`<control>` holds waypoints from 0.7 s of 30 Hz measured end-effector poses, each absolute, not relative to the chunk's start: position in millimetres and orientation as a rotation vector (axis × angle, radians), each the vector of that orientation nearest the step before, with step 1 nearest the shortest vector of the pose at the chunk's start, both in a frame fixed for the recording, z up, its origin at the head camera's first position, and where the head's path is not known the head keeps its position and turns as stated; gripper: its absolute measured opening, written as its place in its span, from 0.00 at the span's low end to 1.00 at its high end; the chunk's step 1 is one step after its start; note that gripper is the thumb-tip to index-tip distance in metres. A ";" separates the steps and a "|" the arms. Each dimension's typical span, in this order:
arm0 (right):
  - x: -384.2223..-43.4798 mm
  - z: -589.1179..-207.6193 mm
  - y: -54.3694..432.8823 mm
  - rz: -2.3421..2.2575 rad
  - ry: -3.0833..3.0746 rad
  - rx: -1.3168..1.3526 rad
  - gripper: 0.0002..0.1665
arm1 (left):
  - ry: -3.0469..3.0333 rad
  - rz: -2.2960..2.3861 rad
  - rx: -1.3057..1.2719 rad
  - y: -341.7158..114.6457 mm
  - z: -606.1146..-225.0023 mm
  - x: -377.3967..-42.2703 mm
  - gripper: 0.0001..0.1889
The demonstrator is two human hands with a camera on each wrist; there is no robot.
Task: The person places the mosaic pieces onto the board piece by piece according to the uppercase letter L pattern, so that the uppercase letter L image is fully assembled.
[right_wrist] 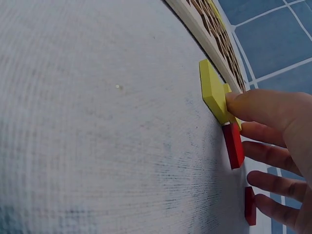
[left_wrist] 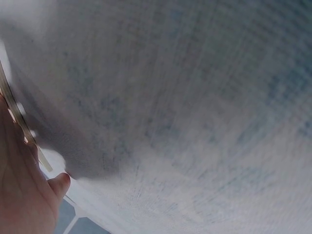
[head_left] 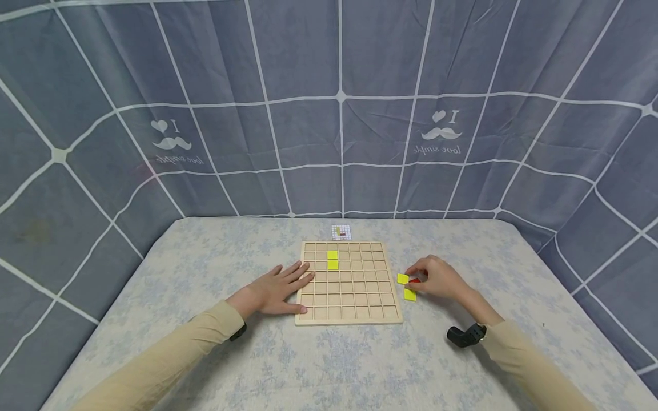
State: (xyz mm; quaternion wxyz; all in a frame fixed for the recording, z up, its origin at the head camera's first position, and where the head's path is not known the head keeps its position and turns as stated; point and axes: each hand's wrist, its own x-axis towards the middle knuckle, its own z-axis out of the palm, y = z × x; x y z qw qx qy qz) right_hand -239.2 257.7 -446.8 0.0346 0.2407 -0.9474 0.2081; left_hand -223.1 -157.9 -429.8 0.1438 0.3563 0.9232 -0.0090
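A wooden grid board [head_left: 349, 323] lies on the table with two yellow square tiles [head_left: 332, 260] in its upper cells, one above the other. Over the board's left edge my left hand [head_left: 280, 290] rests flat, fingers spread and straight. To the right of the board, my right hand [head_left: 437, 278] pinches at a yellow tile [head_left: 402, 278] with thumb and index finger. Another yellow tile [right_wrist: 211, 90] lies just in front of the thumb. Beneath the fingers are a red tile [right_wrist: 234, 146] and a second red tile [right_wrist: 250, 206], mostly hidden from the head view.
A small printed card [head_left: 341, 232] with a coloured grid pattern lies behind the board. The table has a pale floral cloth [head_left: 247, 365]. A dark checked curtain [head_left: 380, 131] hangs behind and along both sides.
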 end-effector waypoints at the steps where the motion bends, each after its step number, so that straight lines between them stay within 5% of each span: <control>1: -238.2 -447.5 257.6 0.635 -2.910 0.743 0.15 | 2.662 -0.026 1.028 -157.9 -430.0 -223.0 0.44; 21: -236.3 -448.8 255.0 0.574 -2.892 0.707 0.12 | 2.665 -0.018 1.034 -158.2 -430.2 -222.9 0.44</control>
